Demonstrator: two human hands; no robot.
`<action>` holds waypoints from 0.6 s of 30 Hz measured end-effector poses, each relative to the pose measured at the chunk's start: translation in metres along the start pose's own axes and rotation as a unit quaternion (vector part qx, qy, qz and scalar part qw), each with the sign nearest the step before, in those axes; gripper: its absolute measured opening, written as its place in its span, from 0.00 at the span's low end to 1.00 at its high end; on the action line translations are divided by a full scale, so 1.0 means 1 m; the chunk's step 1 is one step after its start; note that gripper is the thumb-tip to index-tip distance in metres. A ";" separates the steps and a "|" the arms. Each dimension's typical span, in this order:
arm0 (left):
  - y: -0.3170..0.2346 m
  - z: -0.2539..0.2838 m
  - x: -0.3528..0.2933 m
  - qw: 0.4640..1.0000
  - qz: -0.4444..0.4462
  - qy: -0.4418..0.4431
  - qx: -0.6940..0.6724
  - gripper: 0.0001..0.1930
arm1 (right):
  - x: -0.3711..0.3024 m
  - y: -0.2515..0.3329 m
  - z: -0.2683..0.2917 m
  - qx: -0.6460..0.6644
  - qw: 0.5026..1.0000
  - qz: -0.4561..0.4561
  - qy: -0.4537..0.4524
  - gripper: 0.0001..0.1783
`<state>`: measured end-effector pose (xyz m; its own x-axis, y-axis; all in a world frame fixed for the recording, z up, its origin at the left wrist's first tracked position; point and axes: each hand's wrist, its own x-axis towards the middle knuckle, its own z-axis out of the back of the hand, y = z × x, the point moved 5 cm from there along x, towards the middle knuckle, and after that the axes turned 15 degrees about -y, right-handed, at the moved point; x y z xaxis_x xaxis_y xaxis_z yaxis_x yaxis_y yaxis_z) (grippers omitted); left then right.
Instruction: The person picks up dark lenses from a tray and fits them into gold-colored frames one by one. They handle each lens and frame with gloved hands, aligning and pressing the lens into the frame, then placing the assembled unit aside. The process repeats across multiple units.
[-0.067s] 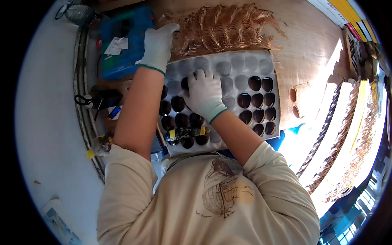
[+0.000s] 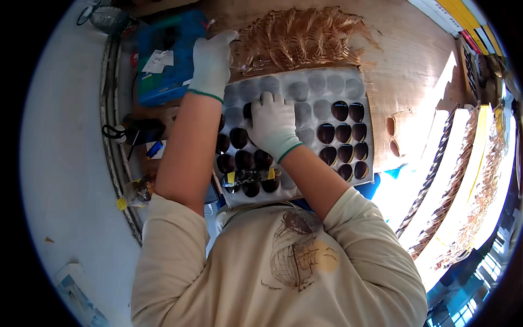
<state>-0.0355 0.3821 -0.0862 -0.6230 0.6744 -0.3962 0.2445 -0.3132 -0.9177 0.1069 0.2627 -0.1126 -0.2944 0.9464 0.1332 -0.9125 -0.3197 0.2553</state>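
Note:
My left hand (image 2: 211, 62), in a white glove with a green cuff, reaches to the near left edge of a heap of copper-coloured wire eyeglass frames (image 2: 305, 38). Its fingertips are mostly hidden, so I cannot see whether they grip anything. My right hand (image 2: 272, 121), gloved the same way, lies palm down on a pale tray (image 2: 364, 76) with round hollows. Its fingers are slightly apart. A dark sunglass lens (image 2: 247, 110) shows partly from under its left side. More dark lenses (image 2: 243, 159) sit in hollows to the left, and others (image 2: 343, 133) to the right.
A black roll-shaped object with yellow ends (image 2: 249, 177) lies across the tray's near left. A blue case (image 2: 166, 54) stands at the far left. One pair of glasses (image 2: 395, 136) rests right of the tray. Stacked rows of frames (image 2: 452, 185) stand farther right.

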 end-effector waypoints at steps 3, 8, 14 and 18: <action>-0.017 0.005 -0.059 0.990 -0.054 0.039 -0.124 0.07 | 0.004 -0.003 -0.009 0.009 0.999 -0.024 0.045 0.21; -0.002 0.059 -0.191 0.948 -0.250 0.148 -0.134 0.17 | -0.001 -0.006 -0.009 0.050 0.997 -0.054 0.016 0.24; 0.016 0.181 -0.266 0.898 -0.325 0.265 0.137 0.19 | -0.023 -0.003 -0.005 0.077 0.992 0.037 -0.097 0.15; 0.029 0.230 -0.289 0.827 -0.361 0.381 0.201 0.18 | -0.067 -0.027 0.003 0.153 0.969 0.082 -0.176 0.08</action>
<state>-0.0196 0.0241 0.0085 0.1890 0.9602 0.2056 -0.3494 0.2614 -0.8998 0.1516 0.2079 -0.1254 -0.2642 0.8247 0.5001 -0.7191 -0.5140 0.4676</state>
